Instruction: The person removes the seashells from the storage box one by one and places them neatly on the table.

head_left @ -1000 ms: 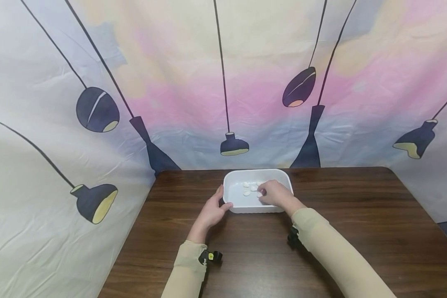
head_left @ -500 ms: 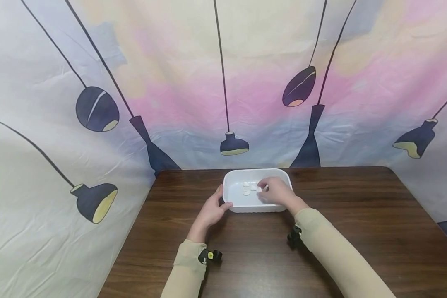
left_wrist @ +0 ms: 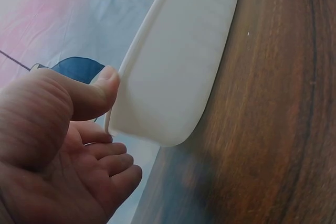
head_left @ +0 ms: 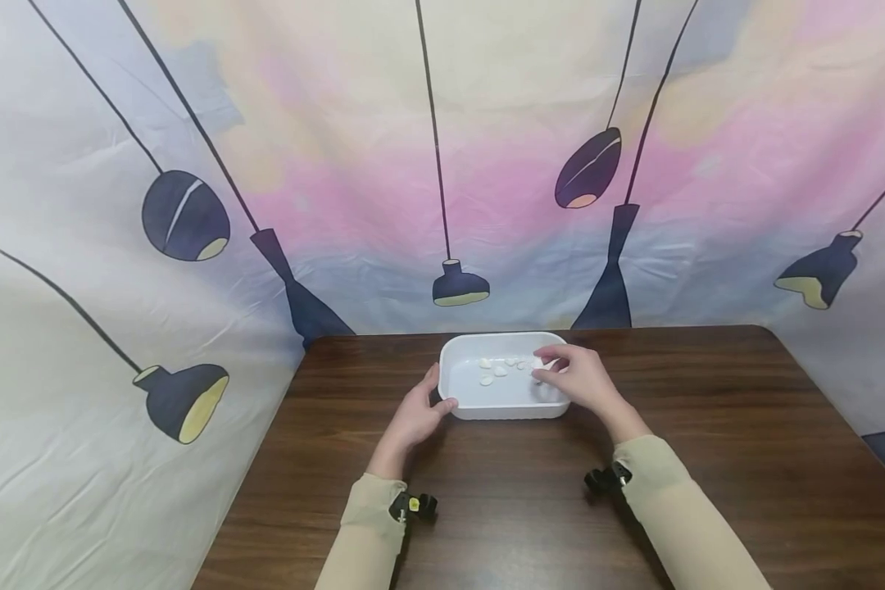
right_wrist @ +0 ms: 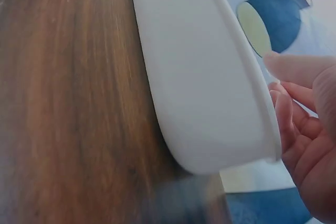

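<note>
A white rectangular tray [head_left: 505, 412] sits on the brown wooden table, with several small flat white pieces [head_left: 500, 371] lying on its floor. My left hand [head_left: 416, 414] grips the tray's left near corner; in the left wrist view its thumb [left_wrist: 107, 85] presses the rim while the other fingers curl outside the wall. Over the tray's right end, my right hand [head_left: 578, 377] has thumb and forefinger bent toward each other around a small white piece [head_left: 537, 364]. The right wrist view shows that hand's thumb [right_wrist: 283, 68] above the rim, its fingertips partly hidden by the tray wall.
The wooden table [head_left: 501, 508] extends in front of the tray and to both sides. Close behind stands a cloth backdrop [head_left: 369, 287] printed with hanging lamps. Each sleeve carries a black wrist camera, the left one [head_left: 416, 506] and the right one [head_left: 606, 479].
My right hand has moved right and slightly up, from the tray's middle toward its right end, uncovering more white pieces. The left hand keeps its grip on the corner. The head view has shifted slightly.
</note>
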`<state>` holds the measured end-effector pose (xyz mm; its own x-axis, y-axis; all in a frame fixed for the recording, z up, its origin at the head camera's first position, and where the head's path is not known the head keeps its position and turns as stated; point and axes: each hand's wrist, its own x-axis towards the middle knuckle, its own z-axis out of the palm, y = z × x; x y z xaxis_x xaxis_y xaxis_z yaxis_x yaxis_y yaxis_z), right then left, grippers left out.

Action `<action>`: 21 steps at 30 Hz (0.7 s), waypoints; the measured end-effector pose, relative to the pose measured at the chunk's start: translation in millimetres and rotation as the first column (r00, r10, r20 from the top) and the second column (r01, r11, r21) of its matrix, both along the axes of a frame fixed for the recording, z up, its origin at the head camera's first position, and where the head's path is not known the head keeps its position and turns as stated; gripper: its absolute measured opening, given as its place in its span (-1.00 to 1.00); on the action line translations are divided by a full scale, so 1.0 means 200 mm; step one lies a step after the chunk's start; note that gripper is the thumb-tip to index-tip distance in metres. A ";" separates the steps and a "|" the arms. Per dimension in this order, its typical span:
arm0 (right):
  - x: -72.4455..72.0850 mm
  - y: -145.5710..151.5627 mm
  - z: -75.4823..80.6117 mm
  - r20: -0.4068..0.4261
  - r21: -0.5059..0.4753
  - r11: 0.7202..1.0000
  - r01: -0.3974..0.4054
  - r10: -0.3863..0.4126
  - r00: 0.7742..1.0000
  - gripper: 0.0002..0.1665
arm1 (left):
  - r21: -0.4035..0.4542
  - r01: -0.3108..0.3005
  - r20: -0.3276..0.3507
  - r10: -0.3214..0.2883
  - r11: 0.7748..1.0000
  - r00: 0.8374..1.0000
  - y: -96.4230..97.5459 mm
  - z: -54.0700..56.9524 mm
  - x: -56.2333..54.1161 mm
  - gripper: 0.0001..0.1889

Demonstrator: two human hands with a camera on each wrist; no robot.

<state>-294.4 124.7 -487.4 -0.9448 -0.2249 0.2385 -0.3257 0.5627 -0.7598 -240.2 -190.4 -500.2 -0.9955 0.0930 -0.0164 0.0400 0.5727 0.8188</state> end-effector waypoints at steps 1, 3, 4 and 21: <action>0.01 0.01 0.00 -0.004 -0.014 1.000 0.011 -0.011 1.000 -0.60 | 0.000 0.000 -0.003 0.000 1.000 1.000 0.00 0.00 0.00 -0.19; 0.03 0.05 -0.01 -0.013 -0.031 0.999 0.033 -0.033 0.999 -0.59 | 0.000 0.000 -0.007 0.000 1.000 1.000 0.00 0.00 0.00 -0.19; 0.04 0.07 -0.01 -0.019 -0.042 0.998 0.040 -0.040 0.999 -0.59 | 0.001 -0.001 -0.008 0.001 1.000 1.000 0.00 0.00 0.00 -0.19; 0.11 0.37 -0.08 0.086 -0.132 0.989 0.069 -0.058 0.995 -0.50 | 0.001 -0.006 -0.003 0.006 1.000 1.000 0.00 0.01 0.01 -0.19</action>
